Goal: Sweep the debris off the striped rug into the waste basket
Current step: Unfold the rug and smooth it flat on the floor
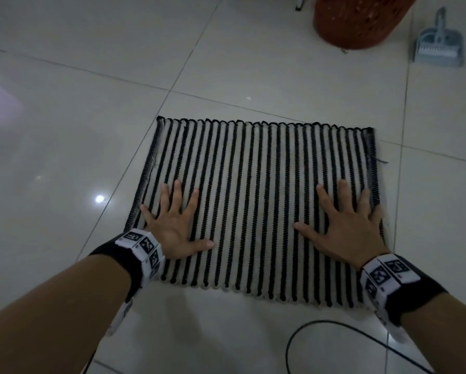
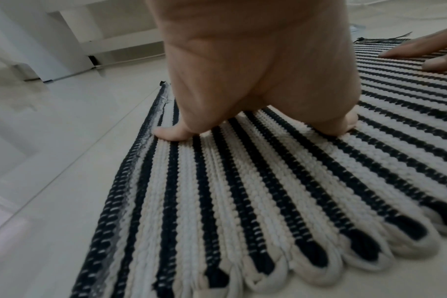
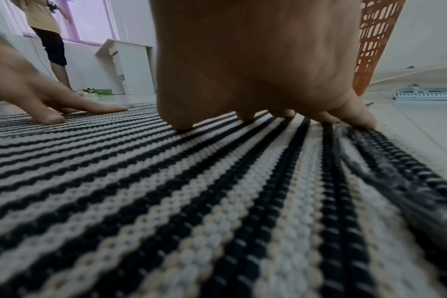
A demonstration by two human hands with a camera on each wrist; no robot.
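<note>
A black-and-white striped rug (image 1: 256, 190) lies flat on the tiled floor. My left hand (image 1: 173, 222) presses on its near left part with fingers spread and straight. My right hand (image 1: 345, 225) presses flat on the near right part, its little finger by the rug's right edge. The rug (image 2: 268, 191) fills the left wrist view under my left hand (image 2: 255, 70); my right hand (image 3: 255, 60) lies on the rug (image 3: 191, 191) in the right wrist view. An orange perforated waste basket (image 1: 358, 20) stands beyond the rug at the far right. No debris shows on the rug.
A grey dustpan with a brush (image 1: 439, 47) lies on the floor right of the basket; the dustpan (image 3: 425, 94) is low beside the basket (image 3: 375, 40). A black cable (image 1: 334, 344) curves on the tiles near me. A person (image 3: 49, 36) stands by white furniture (image 3: 128, 66).
</note>
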